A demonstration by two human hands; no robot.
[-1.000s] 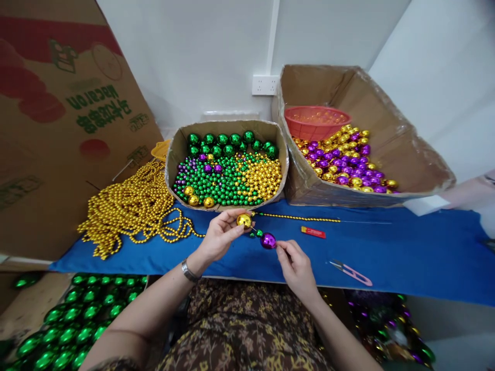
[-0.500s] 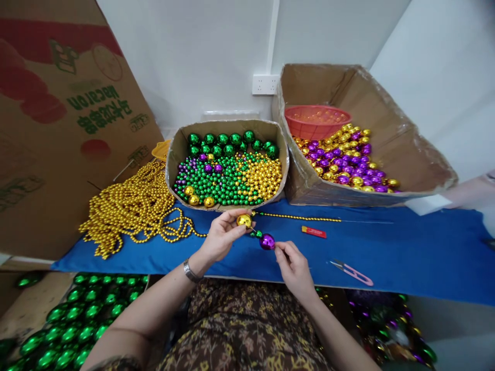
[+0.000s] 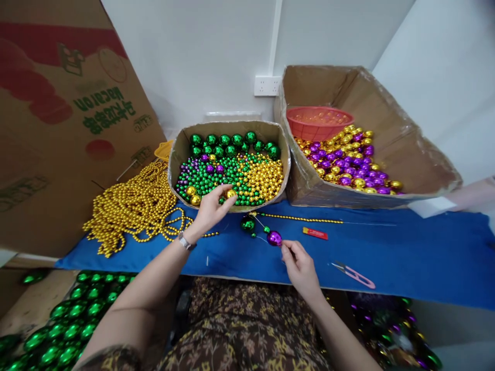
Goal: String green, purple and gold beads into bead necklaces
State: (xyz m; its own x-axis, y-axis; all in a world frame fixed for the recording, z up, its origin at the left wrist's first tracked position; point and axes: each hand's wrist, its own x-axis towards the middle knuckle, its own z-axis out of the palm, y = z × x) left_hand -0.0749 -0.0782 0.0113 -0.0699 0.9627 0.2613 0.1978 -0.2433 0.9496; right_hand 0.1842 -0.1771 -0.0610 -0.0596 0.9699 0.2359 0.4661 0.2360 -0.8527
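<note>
My left hand [image 3: 209, 211] reaches to the front of the small cardboard box [image 3: 176, 154] and pinches a gold ball [image 3: 231, 194] at its fingertips, just above the loose green and gold beads. My right hand [image 3: 299, 264] is closed in a pinch on the thin end of a short bead strand, right beside its purple ball [image 3: 274, 238]. A green ball [image 3: 248, 223] and small green beads sit further along that strand on the blue cloth [image 3: 406, 247].
A heap of gold bead chains [image 3: 135, 206] lies left of the small box. A larger box [image 3: 410, 149] at the right holds purple and gold balls and a red basket [image 3: 317, 121]. A red lighter [image 3: 315, 233] and snips [image 3: 353, 274] lie on the cloth. Green balls [image 3: 65, 324] fill the lower left.
My left hand has moved from the strand up and left to the small box's front edge with a gold ball. A green ball now shows on the strand. My right hand has barely moved.
</note>
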